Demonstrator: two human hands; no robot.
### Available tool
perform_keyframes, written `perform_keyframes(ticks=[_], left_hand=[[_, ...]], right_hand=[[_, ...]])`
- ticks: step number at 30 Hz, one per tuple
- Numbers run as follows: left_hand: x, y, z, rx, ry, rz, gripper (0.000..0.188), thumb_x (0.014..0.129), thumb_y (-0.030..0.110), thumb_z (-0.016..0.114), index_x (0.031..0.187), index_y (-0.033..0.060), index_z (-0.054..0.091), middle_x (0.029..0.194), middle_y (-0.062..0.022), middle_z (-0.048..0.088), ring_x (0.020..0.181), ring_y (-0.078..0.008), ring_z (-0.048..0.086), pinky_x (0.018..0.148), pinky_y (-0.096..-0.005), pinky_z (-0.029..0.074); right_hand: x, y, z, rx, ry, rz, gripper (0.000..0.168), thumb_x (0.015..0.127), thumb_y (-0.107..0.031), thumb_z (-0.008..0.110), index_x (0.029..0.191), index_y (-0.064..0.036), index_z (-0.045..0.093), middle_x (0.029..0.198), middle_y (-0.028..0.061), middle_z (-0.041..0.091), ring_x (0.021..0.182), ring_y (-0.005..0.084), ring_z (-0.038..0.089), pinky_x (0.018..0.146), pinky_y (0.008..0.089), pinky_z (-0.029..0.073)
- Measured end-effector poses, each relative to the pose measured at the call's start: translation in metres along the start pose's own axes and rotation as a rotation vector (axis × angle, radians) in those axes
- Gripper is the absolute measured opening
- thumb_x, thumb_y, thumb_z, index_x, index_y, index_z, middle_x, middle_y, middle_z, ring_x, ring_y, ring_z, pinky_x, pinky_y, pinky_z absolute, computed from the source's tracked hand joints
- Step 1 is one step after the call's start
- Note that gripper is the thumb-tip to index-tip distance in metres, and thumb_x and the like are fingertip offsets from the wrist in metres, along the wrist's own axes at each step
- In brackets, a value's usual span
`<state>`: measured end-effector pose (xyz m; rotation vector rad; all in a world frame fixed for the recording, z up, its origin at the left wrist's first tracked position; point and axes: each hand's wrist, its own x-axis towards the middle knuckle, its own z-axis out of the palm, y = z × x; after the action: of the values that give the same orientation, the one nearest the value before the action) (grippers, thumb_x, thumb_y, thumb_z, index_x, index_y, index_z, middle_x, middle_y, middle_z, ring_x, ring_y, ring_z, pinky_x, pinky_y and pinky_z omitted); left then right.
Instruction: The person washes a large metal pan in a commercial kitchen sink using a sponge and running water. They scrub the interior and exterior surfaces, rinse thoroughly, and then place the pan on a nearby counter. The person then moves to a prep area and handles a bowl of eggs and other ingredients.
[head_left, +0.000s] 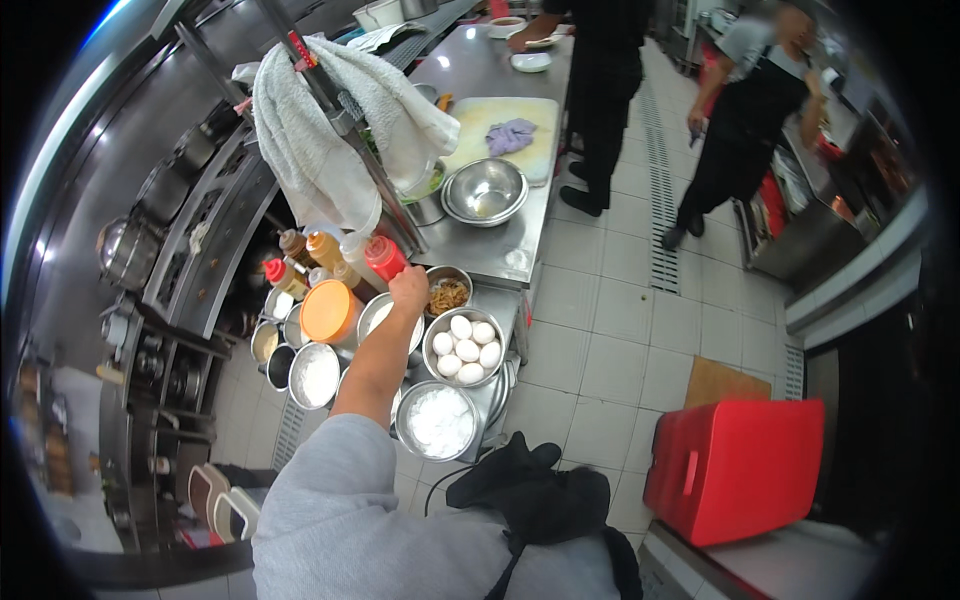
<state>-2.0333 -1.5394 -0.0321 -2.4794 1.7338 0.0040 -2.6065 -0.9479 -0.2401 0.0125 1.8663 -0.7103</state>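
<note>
My left hand (410, 289) reaches forward over the seasonings and is closed around the lower part of a red squeeze bottle (385, 258). Other squeeze bottles crowd beside it, among them an orange-yellow one (324, 250) and a pale one (354, 249). Just right of the hand is a metal bowl of brown food pieces (448, 296). Nearer to me, a steel bowl holds several white eggs (466, 350), and another is heaped with white powder (437, 420). An orange-lidded tub (328, 310) stands left of my forearm. My right hand is out of view.
A steel counter (517, 259) carries a mixing bowl (485, 191) and a cutting board (544, 124) with a purple cloth (511, 136). White towels (300, 135) hang on a post. Two people in dark clothing (607, 82) (757, 127) stand beyond. A red box (739, 472) sits right.
</note>
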Motion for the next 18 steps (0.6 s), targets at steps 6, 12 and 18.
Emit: perform_keyframes(ticks=[6, 12, 18], left_hand=[[-0.002, -0.007, 0.005, -0.183, 0.057, -0.090, 0.020, 0.082, 0.009, 0.055, 0.100, 0.0000, 0.057, 0.094, -0.0271, 0.065, 0.092, -0.0402, 0.065, 0.078, -0.0484, 0.053], [-0.013, -0.018, -0.007, -0.214, 0.079, -0.243, 0.026, 0.080, 0.006, 0.053, 0.103, -0.0020, 0.046, 0.092, -0.0307, 0.063, 0.090, -0.0464, 0.062, 0.080, -0.0531, 0.050], [-0.010, 0.018, -0.017, -0.230, 0.098, -0.261, 0.027, 0.077, 0.001, 0.056, 0.101, -0.0007, 0.043, 0.089, -0.0290, 0.064, 0.085, -0.0453, 0.064, 0.073, -0.0521, 0.052]], right_hand=[[0.096, -0.118, -0.017, -0.078, -0.077, -0.010, 0.013, 0.090, -0.012, 0.049, 0.077, -0.012, 0.053, 0.061, 0.0027, 0.052, 0.048, 0.0138, 0.049, 0.041, 0.0294, 0.041], [0.256, -0.257, -0.053, -0.151, -0.233, -0.132, 0.015, 0.088, -0.009, 0.047, 0.075, -0.012, 0.053, 0.059, 0.0029, 0.051, 0.048, 0.0155, 0.049, 0.042, 0.0315, 0.043], [0.344, -0.526, 0.014, -0.585, -0.384, -0.543, 0.012, 0.090, -0.010, 0.051, 0.078, -0.012, 0.054, 0.065, -0.0006, 0.049, 0.052, 0.0103, 0.047, 0.043, 0.0259, 0.038]])
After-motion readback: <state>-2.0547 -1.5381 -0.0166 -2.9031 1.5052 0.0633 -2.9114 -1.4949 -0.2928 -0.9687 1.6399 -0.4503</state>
